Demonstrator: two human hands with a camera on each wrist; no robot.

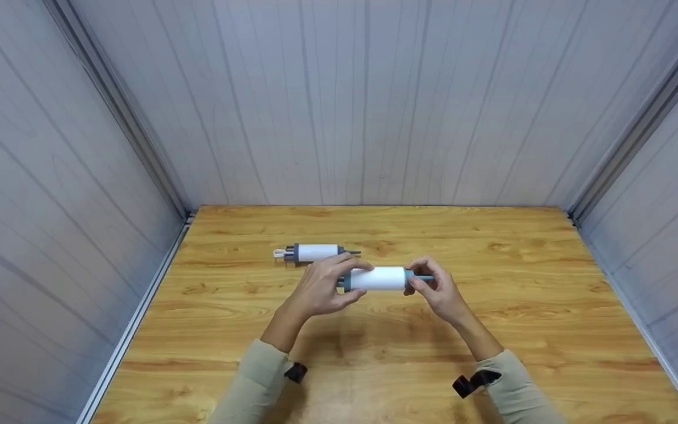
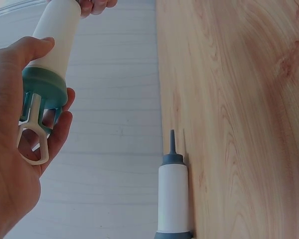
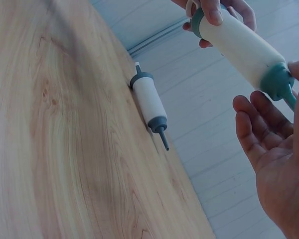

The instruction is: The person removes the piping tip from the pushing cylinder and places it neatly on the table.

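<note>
An icing syringe with a white barrel, teal end caps and a thin teal nozzle is held level above the table between both hands. My left hand grips its rear end, thumb on the barrel and fingers beneath. In the left wrist view, a pale plunger ring sticks out behind the teal rear cap, close to the palm. My right hand pinches the front cap near the nozzle; in the right wrist view its thumb lies on the cap, other fingers loosely bent below.
A second syringe with a white barrel, dark grey caps and a dark nozzle lies on the wooden table just beyond the left hand. Pale panel walls enclose the table at the back and both sides.
</note>
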